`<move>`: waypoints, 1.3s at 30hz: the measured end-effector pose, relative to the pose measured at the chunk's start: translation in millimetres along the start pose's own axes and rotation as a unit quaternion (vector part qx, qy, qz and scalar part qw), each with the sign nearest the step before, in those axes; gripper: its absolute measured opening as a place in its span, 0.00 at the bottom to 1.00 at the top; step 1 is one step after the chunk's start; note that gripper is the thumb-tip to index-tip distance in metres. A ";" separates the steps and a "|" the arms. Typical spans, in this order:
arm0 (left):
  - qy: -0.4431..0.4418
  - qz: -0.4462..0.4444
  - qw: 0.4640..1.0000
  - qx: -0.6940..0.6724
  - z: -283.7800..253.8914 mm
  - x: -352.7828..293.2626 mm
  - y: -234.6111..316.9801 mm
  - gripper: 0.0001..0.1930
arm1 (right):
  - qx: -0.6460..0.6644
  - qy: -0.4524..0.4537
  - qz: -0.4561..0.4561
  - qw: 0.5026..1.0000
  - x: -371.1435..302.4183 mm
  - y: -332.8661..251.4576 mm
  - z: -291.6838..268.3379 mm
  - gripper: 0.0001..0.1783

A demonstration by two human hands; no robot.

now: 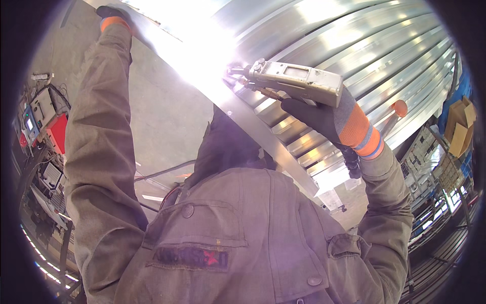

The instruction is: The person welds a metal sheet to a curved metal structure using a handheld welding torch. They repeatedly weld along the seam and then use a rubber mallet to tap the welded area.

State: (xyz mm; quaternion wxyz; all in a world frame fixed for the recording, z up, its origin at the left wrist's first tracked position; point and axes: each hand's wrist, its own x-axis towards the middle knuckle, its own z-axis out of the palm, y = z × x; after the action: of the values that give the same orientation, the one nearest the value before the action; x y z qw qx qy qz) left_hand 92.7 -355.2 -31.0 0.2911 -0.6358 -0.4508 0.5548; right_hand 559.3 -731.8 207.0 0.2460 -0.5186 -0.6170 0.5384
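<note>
"Head view, and it's blazing: the grey boxy hand tool (301,81) is over the metal, right of centre, its front end pointing left into a white glare (200,45)!"

"Who's got it?"

"Right hand (324,121), grasping it from beneath, dark glove with an orange cuff (358,133), one dark digit stretched forward under the body."

"And the left hand (115,14)?"

"Way up in the upper left, arm at full stretch, near the far end of a flat metal strip (271,137). Its fingers are hard to make out, so I cannot tell whether it grips or merely rests."

"What's around the tool?"

"That strip cuts diagonally, upper left to lower right, and ribbed shiny metal (354,43) fans off to the right. Look, an orange disc (400,108) just beyond the right wrist!"

"Farther out?"

"Pale floor (157,116) left of the strip, red-sided equipment (58,133) at the left rim, cardboard box (459,126) at the right, and the person's brownish-grey jacket (283,218) filling the bottom."
</note>
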 end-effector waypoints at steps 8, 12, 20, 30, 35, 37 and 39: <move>0.089 -0.004 0.994 0.065 20.7 9.7 2.4 0.23 | 0.051 -0.022 0.079 0.995 -5.1 0.4 -1.3 0.24; 0.093 0.004 0.995 0.034 12.2 2.6 -2.5 0.21 | 0.047 -0.024 0.079 0.996 -4.9 -0.1 -2.4 0.23; -0.002 0.005 0.999 0.037 -43.0 -45.3 -21.4 0.31 | 0.021 -0.029 0.115 0.993 -5.4 -4.3 -5.2 0.21; 0.026 -0.013 0.997 0.074 -17.4 -19.9 -11.9 0.31 | 0.020 -0.008 0.071 0.997 -8.6 7.4 -1.3 0.22; 0.037 0.001 0.999 0.028 7.2 6.3 -1.0 0.33 | 0.023 -0.013 0.102 0.994 -11.2 7.8 -2.7 0.22; 0.039 0.006 0.999 0.009 18.2 17.4 1.4 0.33 | 0.024 -0.027 0.132 0.991 -12.1 7.6 -4.1 0.23; 0.039 0.009 0.999 -0.008 31.8 29.8 1.7 0.34 | 0.022 -0.029 0.138 0.990 -12.3 7.9 -4.8 0.24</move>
State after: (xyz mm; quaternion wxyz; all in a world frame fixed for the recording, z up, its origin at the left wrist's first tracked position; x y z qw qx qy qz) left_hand 61.7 -333.3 -52.6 0.2982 -0.6633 -0.4380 0.5285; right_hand 570.6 -742.0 204.3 0.1629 -0.5771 -0.5347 0.5954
